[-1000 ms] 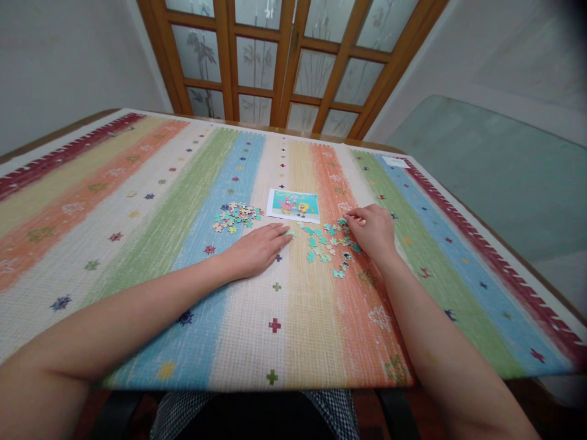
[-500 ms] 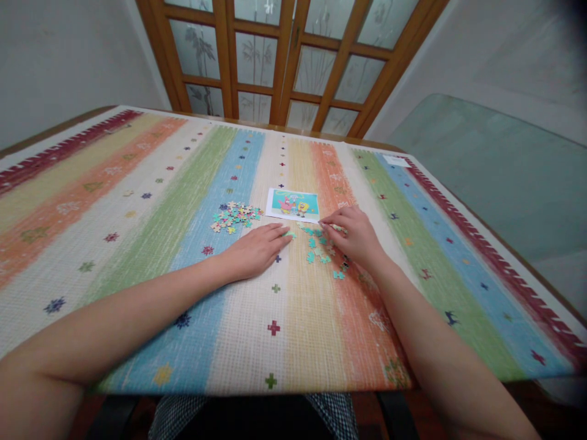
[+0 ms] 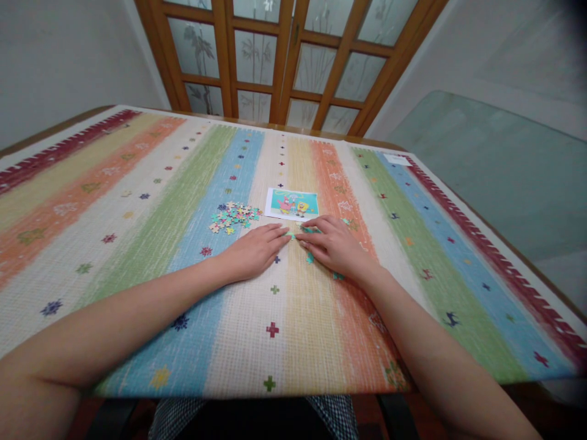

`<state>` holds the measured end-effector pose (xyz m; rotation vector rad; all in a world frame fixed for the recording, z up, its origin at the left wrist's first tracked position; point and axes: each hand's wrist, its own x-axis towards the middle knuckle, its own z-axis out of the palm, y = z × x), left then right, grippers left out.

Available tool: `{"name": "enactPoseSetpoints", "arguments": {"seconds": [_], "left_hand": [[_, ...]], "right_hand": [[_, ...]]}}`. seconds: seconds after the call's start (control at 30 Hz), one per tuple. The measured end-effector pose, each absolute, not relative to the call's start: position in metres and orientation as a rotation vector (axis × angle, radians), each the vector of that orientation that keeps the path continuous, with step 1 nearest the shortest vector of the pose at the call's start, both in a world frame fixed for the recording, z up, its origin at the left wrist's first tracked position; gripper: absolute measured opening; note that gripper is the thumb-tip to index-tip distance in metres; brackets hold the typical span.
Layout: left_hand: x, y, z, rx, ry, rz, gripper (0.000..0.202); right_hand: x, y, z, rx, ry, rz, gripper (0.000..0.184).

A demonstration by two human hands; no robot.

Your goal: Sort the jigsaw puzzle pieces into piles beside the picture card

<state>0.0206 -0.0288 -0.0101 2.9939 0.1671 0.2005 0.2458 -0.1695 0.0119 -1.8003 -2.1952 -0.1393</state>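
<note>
My left hand (image 3: 257,247) lies on the striped tablecloth, fingers drawn together. Its fingertips hold a small teal jigsaw puzzle piece (image 3: 292,236) against the cloth. Just across from it, the thumb and fingers of my right hand (image 3: 337,245) are pinched, apparently on another puzzle piece that they mostly cover. Several teal pieces (image 3: 310,258) lie partly hidden under and around that hand. Beyond both hands rests a printed picture card (image 3: 293,204) with cartoon figures on a teal ground. A heap of mixed-colour puzzle pieces (image 3: 233,216) sits past my left hand, left of the card.
The striped tablecloth (image 3: 247,342) covers the wide table. A white label (image 3: 397,160) lies near its far right corner. Wooden doors with glass panes (image 3: 255,58) stand behind the table. A pale green panel (image 3: 499,165) is at the right.
My right hand has moved left, from the loose teal pieces toward my left fingertips, and now covers more of those pieces. My left hand has stayed in place at its piece.
</note>
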Motion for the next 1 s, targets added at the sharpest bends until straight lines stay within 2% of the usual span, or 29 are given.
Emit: {"name": "enactPoseSetpoints", "arguments": {"seconds": [1.0], "left_hand": [[0.02, -0.0284, -0.0087, 2.971, 0.153, 0.247, 0.045]], "right_hand": [[0.2461, -0.1679, 0.008, -1.839, -2.184, -0.156, 0.026]]}}
